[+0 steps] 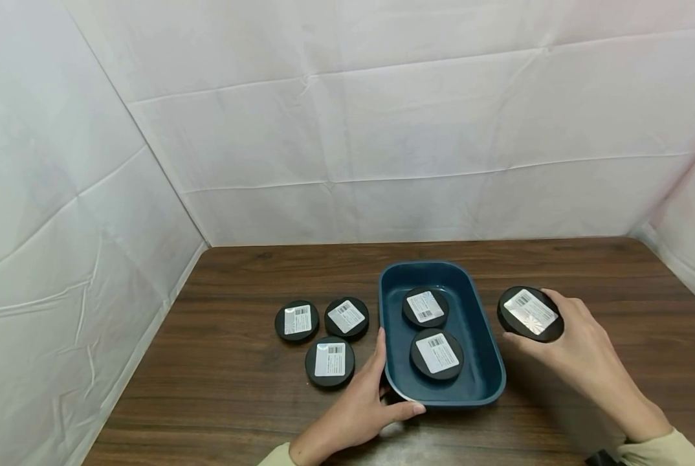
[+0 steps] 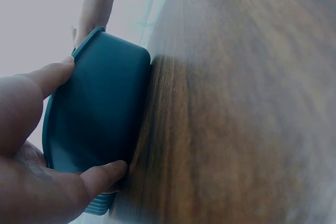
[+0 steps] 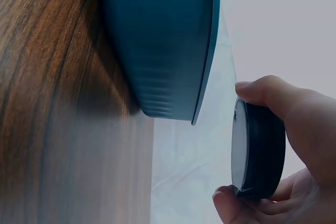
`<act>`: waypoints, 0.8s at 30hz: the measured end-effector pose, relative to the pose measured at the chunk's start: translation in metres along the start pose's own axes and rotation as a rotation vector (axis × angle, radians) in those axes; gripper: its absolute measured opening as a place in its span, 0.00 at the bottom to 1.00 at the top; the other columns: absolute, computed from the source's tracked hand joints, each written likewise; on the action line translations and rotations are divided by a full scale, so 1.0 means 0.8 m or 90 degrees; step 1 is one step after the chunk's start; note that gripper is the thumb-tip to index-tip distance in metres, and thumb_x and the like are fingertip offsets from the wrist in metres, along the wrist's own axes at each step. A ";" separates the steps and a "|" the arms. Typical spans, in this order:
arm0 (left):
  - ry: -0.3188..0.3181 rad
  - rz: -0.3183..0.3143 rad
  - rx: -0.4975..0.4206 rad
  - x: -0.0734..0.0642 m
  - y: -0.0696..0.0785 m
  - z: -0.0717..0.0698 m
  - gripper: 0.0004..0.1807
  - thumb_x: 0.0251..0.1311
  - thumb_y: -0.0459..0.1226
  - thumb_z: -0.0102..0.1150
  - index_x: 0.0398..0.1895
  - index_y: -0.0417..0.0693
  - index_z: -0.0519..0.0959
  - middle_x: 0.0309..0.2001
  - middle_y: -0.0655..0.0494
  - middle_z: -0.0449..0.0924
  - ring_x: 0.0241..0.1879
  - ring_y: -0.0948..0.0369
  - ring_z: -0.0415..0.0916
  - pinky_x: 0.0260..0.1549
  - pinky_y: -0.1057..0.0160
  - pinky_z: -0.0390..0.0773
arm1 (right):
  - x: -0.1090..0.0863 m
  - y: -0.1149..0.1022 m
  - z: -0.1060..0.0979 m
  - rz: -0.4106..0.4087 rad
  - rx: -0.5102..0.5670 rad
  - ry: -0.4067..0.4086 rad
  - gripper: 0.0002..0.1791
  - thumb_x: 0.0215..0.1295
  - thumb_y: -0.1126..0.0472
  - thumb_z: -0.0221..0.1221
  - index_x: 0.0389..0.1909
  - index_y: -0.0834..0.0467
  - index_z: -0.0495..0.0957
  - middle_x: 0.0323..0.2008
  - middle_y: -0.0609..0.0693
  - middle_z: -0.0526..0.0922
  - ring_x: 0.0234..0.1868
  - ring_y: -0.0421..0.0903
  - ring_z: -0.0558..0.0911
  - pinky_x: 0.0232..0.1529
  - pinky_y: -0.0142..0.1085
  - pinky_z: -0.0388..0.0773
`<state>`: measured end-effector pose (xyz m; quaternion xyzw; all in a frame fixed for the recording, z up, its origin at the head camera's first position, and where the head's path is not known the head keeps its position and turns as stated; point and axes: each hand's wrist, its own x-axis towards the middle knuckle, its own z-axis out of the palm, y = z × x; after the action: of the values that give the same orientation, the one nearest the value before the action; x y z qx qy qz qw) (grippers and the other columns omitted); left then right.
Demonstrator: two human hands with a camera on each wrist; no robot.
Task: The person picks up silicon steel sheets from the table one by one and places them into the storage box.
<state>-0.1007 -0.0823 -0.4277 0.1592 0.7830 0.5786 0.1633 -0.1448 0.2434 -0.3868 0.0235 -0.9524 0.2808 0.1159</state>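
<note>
My right hand (image 1: 586, 353) grips a thick black disc (image 1: 530, 314) by its edges, thumb on one side and fingers on the other. The disc is raised off the table to the right of a blue tray (image 1: 487, 349), its white barcode label facing up. In the right wrist view the disc (image 3: 265, 150) shows side-on, apart from the tray wall (image 3: 163, 40). My left hand (image 1: 359, 408) holds the tray's near left corner, with the thumb at the near rim and the fingers against the left wall. Inside the tray lie two labelled black discs, one far (image 1: 425, 307) and one near (image 1: 437, 355).
Left of the tray, three more labelled discs sit close together on the brown wooden table (image 1: 225, 362): one at far left (image 1: 297, 321), one beside it (image 1: 346, 318), one nearer (image 1: 329, 362). White cloth walls (image 1: 347, 129) enclose the table at the back and sides.
</note>
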 end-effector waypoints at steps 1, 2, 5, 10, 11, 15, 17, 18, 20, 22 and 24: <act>0.000 0.001 -0.001 0.000 0.000 0.000 0.65 0.59 0.48 0.71 0.81 0.57 0.26 0.82 0.44 0.36 0.76 0.52 0.57 0.62 0.65 0.72 | 0.000 0.000 0.000 0.003 -0.002 -0.002 0.56 0.50 0.43 0.76 0.72 0.67 0.60 0.57 0.72 0.70 0.50 0.68 0.73 0.42 0.61 0.72; -0.001 0.001 -0.002 0.000 0.000 0.000 0.65 0.60 0.48 0.70 0.81 0.57 0.26 0.82 0.44 0.36 0.76 0.52 0.57 0.62 0.65 0.72 | 0.001 -0.001 0.001 0.007 -0.003 -0.007 0.58 0.51 0.42 0.75 0.74 0.68 0.58 0.58 0.73 0.69 0.51 0.69 0.73 0.43 0.62 0.72; -0.001 0.002 -0.004 0.000 -0.001 0.000 0.65 0.60 0.48 0.70 0.81 0.57 0.26 0.82 0.43 0.36 0.76 0.52 0.57 0.62 0.65 0.72 | 0.002 -0.001 0.002 0.018 -0.010 -0.016 0.62 0.52 0.40 0.73 0.76 0.69 0.51 0.61 0.76 0.66 0.53 0.71 0.72 0.45 0.65 0.70; -0.002 0.007 0.000 0.000 -0.002 0.000 0.64 0.60 0.47 0.70 0.81 0.56 0.26 0.82 0.43 0.36 0.76 0.52 0.57 0.62 0.65 0.73 | 0.003 -0.002 0.002 0.012 -0.016 -0.019 0.63 0.52 0.39 0.73 0.77 0.69 0.50 0.60 0.76 0.67 0.51 0.71 0.73 0.43 0.65 0.71; -0.002 0.007 0.000 0.000 -0.002 0.000 0.64 0.60 0.47 0.70 0.81 0.56 0.26 0.82 0.43 0.36 0.76 0.52 0.57 0.62 0.65 0.73 | 0.004 -0.003 0.002 0.007 -0.016 -0.019 0.63 0.52 0.39 0.73 0.76 0.69 0.51 0.60 0.75 0.68 0.51 0.71 0.73 0.43 0.64 0.72; -0.001 0.005 0.002 -0.001 -0.003 0.000 0.64 0.60 0.47 0.70 0.81 0.56 0.26 0.82 0.43 0.36 0.76 0.52 0.56 0.62 0.65 0.72 | 0.005 -0.005 0.002 -0.009 -0.013 -0.019 0.60 0.51 0.41 0.74 0.75 0.67 0.55 0.58 0.73 0.70 0.48 0.69 0.75 0.40 0.62 0.73; -0.001 0.005 0.003 0.000 -0.002 0.000 0.64 0.60 0.47 0.70 0.81 0.56 0.26 0.82 0.44 0.36 0.76 0.52 0.57 0.62 0.65 0.72 | 0.005 -0.007 0.002 -0.007 -0.010 -0.026 0.60 0.51 0.41 0.74 0.76 0.66 0.55 0.59 0.73 0.69 0.49 0.69 0.75 0.41 0.61 0.73; -0.001 0.005 0.003 0.000 -0.002 0.000 0.64 0.60 0.47 0.70 0.81 0.56 0.26 0.82 0.44 0.36 0.76 0.52 0.57 0.62 0.65 0.72 | 0.005 -0.008 0.002 -0.008 -0.009 -0.029 0.59 0.51 0.41 0.74 0.76 0.66 0.55 0.59 0.73 0.69 0.50 0.69 0.75 0.41 0.61 0.73; -0.001 0.002 0.003 0.000 -0.002 -0.001 0.64 0.60 0.47 0.70 0.81 0.57 0.26 0.82 0.44 0.36 0.76 0.52 0.57 0.62 0.64 0.73 | 0.006 -0.010 0.001 -0.007 -0.009 -0.036 0.60 0.52 0.41 0.74 0.76 0.66 0.54 0.61 0.73 0.69 0.51 0.69 0.74 0.42 0.61 0.72; -0.001 -0.003 0.006 0.000 -0.002 -0.001 0.64 0.61 0.48 0.70 0.81 0.58 0.26 0.82 0.45 0.36 0.76 0.52 0.56 0.62 0.63 0.73 | 0.007 -0.012 0.000 -0.008 -0.010 -0.043 0.60 0.52 0.41 0.74 0.76 0.66 0.53 0.62 0.72 0.68 0.52 0.69 0.74 0.43 0.61 0.72; -0.002 -0.007 0.007 0.000 -0.001 -0.001 0.64 0.61 0.48 0.70 0.81 0.59 0.26 0.82 0.46 0.36 0.76 0.52 0.56 0.62 0.62 0.73 | 0.007 -0.014 0.000 -0.008 -0.011 -0.046 0.60 0.52 0.41 0.74 0.77 0.66 0.54 0.62 0.72 0.68 0.52 0.69 0.74 0.43 0.61 0.72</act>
<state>-0.1011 -0.0833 -0.4286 0.1566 0.7868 0.5732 0.1669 -0.1493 0.2343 -0.3796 0.0388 -0.9583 0.2705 0.0837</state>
